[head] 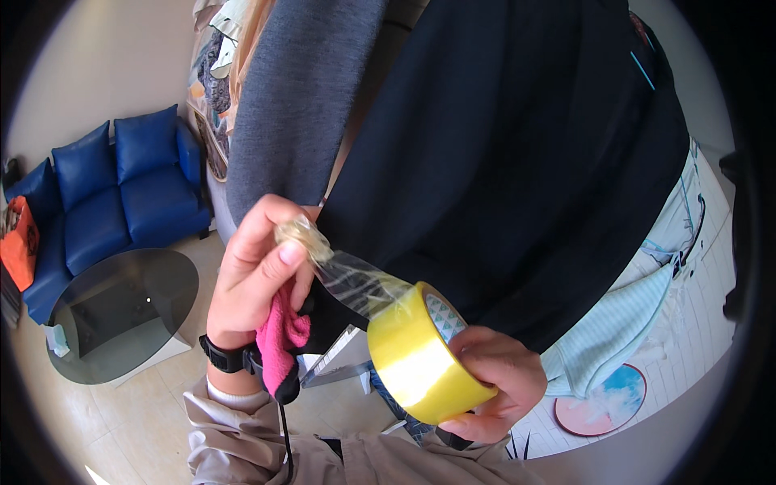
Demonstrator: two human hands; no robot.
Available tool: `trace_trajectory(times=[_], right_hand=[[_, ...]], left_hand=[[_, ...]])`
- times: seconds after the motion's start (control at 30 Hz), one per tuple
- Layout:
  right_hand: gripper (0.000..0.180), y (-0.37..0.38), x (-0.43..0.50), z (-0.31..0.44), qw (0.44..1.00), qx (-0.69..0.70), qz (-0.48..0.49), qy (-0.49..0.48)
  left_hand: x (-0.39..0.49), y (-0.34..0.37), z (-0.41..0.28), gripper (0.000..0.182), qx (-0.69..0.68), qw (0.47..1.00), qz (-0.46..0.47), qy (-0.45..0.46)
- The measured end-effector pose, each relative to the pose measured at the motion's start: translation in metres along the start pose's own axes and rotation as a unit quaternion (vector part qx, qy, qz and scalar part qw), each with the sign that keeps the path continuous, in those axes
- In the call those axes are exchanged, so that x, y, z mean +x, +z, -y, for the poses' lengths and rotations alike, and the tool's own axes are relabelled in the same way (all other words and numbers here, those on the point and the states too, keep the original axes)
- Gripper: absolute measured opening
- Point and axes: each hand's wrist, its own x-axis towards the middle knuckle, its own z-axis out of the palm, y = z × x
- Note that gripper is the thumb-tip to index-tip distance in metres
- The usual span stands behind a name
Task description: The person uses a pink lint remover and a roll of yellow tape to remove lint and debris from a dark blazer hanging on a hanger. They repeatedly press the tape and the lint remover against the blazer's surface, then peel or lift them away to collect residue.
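Observation:
My right hand (506, 382) grips a wide roll of yellowish clear packing tape (418, 364), with the thumb and fingers at its cardboard core. A twisted strip of clear tape (357, 282) runs from the roll up to my left hand (260, 273). Between the thumb and fingers of that hand is a crumpled wad of tape (303, 238). A pink cloth item with a dark tip (279, 345), perhaps a sock, hangs below the left palm, beside the black wrist strap. Behind both hands hangs a large black garment (497, 163), with a grey garment (297, 91) to its left.
At the left stand a blue sofa (94, 212), an orange bag (19, 242) and an oval glass table (124, 315) on a tiled floor. More hanging clothes (224, 66) are at the upper left. A light blue striped cloth (606, 339) and a round picture (600, 400) are at the right.

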Motion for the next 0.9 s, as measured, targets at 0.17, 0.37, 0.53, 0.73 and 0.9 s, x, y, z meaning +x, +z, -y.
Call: trace_trajectory(times=[0.17, 0.37, 0.53, 0.73, 0.9], right_hand=[[0.044, -0.001, 0.029, -0.012, 0.999, -0.027, -0.013, -0.011], [0.048, 0.004, 0.045, -0.033, 0.975, 0.160, -0.076, 0.133], [0.047, -0.007, 0.037, -0.030, 0.979, 0.167, -0.068, 0.092], [0.047, -0.024, 0.042, -0.041, 0.990, 0.102, 0.028, -0.088], [0.046, -0.019, 0.056, -0.031, 0.993, 0.112, -0.032, -0.020]], left_hand=[[0.020, 0.010, -0.002, 0.015, 0.008, 0.989, -0.145, -0.026], [0.041, 0.020, 0.004, 0.017, 0.007, 0.985, -0.161, -0.060], [0.036, 0.012, 0.009, 0.015, -0.027, 0.987, -0.147, -0.062], [0.033, 0.001, 0.013, 0.018, -0.090, 0.994, -0.057, -0.023], [0.058, 0.002, 0.005, 0.020, -0.063, 0.996, -0.056, -0.021]])
